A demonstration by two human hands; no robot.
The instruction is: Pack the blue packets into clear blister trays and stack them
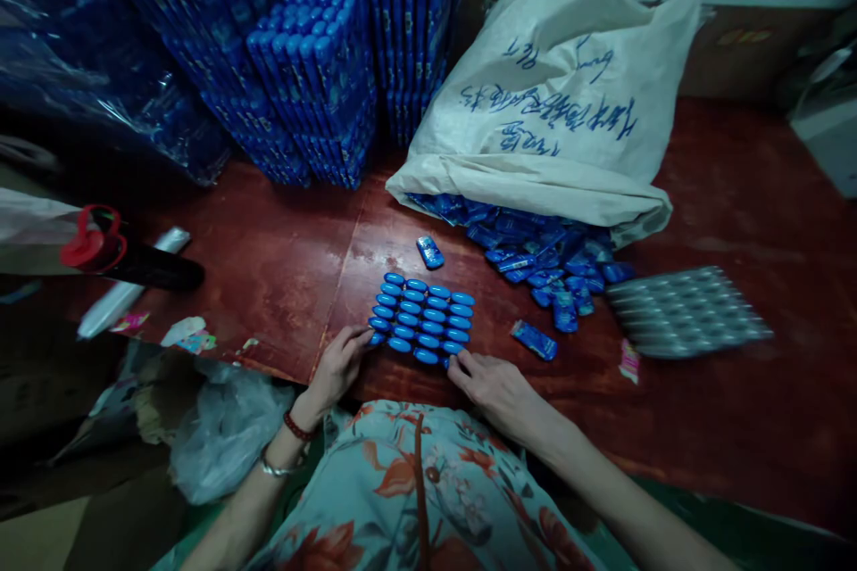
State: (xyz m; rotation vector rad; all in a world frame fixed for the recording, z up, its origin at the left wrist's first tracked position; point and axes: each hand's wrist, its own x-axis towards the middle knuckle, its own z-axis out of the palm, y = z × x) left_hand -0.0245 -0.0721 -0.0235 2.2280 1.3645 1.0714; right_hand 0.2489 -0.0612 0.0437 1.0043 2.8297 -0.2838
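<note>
Blue packs standing on end form a block of rows (421, 317) on the red-brown table near its front edge. My left hand (341, 363) pinches a blue pack at the block's front left corner. At the front right corner, the fingers of my right hand (488, 382) are closed on another blue pack, mostly hidden by them. One loose pack (429, 252) lies just behind the block, and a second loose pack (534, 341) lies to its right. A white woven sack (542, 107) with handwriting spills a heap of blue packs (555, 263) from its mouth.
Tall stacks of blue packs (314, 89) stand at the back left. A clear moulded tray (689, 312) sits on the right of the table (750, 205). At the left lies a dark bottle (153, 268) with a red lid, over a plastic roll (111, 308).
</note>
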